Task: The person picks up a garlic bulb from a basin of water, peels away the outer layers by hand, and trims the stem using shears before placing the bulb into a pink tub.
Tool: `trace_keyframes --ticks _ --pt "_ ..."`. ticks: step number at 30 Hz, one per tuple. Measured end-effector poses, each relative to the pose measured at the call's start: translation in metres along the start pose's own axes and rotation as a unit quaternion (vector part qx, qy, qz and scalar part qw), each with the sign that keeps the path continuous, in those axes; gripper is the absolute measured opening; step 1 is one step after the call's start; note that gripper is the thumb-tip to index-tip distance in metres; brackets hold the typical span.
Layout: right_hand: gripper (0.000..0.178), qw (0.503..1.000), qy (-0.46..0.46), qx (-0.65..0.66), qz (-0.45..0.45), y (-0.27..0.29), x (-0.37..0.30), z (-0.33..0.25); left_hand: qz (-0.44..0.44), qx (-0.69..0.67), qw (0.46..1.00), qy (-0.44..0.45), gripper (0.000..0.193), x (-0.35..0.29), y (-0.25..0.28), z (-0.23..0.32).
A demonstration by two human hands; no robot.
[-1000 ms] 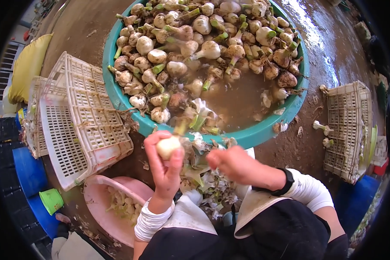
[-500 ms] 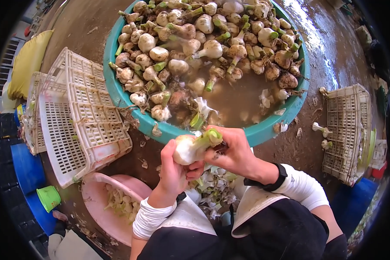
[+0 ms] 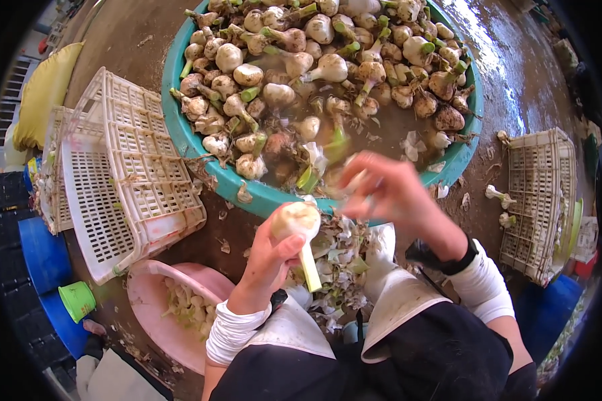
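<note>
A pale garlic bulb (image 3: 296, 219) is gripped in my left hand (image 3: 269, 257), its trimmed green stem pointing down. My right hand (image 3: 394, 190) is smeared by motion above the near rim of a teal tub (image 3: 247, 195), apart from the bulb; whether its fingers hold anything I cannot make out. Murky water (image 3: 374, 140) fills the tub's near part. Heaped beyond it are many muddy garlic bulbs (image 3: 332, 67) with cut stems. A peeled-back piece of green and white husk (image 3: 311, 170) lies at the tub's near side.
White plastic crates (image 3: 144, 160) stand on the left, another crate (image 3: 542, 194) on the right beside loose garlic (image 3: 499, 195). Low left, a pink basin (image 3: 150, 307) contains cleaned bulbs. Husk scraps (image 3: 338, 267) pile between my legs. A green bucket (image 3: 77, 301) and another person's foot (image 3: 95, 327) are farther left.
My right hand has let go of the bulb's stem and moved right and up over the tub's edge. In my left hand the bulb has turned, so its stem now points down.
</note>
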State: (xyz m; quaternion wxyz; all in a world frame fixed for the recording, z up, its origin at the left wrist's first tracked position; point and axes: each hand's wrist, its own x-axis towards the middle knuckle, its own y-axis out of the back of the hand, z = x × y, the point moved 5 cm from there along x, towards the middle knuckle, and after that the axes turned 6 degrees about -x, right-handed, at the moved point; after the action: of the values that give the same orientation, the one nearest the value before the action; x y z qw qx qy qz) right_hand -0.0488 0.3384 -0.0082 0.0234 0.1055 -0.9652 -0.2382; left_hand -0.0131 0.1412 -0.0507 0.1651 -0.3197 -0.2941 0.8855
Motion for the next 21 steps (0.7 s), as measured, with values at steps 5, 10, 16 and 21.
trace_keyframes --ticks 5,10,16,21 --pt "0.030 0.996 0.058 -0.067 0.008 -0.024 -0.015 -0.026 -0.001 0.113 0.992 -0.050 0.050 0.006 0.004 -0.005" --pt "0.023 0.990 0.079 -0.114 -0.012 -0.027 -0.019 -0.029 0.008 0.043 0.998 -0.036 0.045 0.000 -0.012 -0.003" --pt "0.022 0.958 0.137 -0.252 -0.001 -0.026 -0.017 -0.026 -0.010 0.105 0.994 -0.031 0.050 0.003 -0.009 -0.003" --pt "0.023 0.996 -0.080 -0.020 0.046 0.018 0.005 0.016 -0.009 0.119 0.993 -0.008 0.051 0.005 -0.008 0.004"
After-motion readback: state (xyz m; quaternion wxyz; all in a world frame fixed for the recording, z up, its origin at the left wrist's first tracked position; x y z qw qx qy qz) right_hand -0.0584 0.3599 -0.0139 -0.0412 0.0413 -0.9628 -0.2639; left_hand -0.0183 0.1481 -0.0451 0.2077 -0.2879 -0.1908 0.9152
